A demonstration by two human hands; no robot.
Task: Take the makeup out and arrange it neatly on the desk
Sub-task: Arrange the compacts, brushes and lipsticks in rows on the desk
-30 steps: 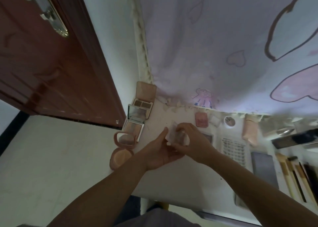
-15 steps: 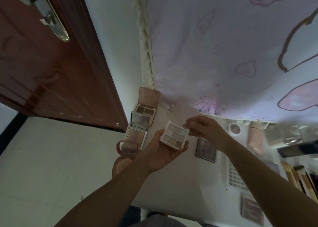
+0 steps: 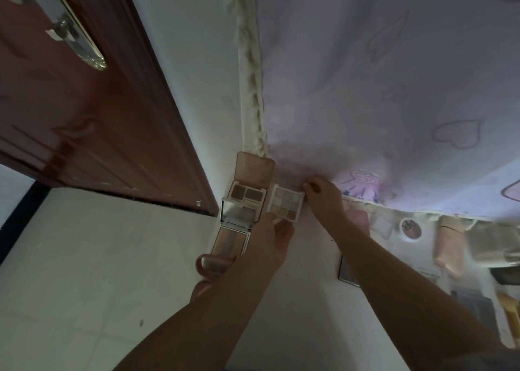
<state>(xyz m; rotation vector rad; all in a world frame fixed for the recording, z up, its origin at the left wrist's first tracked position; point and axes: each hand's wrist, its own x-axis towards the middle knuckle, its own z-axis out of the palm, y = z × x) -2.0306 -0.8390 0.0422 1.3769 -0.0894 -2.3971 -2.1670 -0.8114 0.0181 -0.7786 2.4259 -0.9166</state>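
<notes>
Head view, frame centre: left hand and right hand pinch opposite edges of the nine-pan eyeshadow palette, apparently resting on the desk.

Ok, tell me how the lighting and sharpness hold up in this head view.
Head view: dim overall, colours muted; the door shows soft glare streaks and a bright metal handle plate; the right side is smeared by blur, so the round jar and items past it are hard to read; wide-angle bending curves the door edge; the nine-pan palette between both hands stays fairly readable.
</notes>
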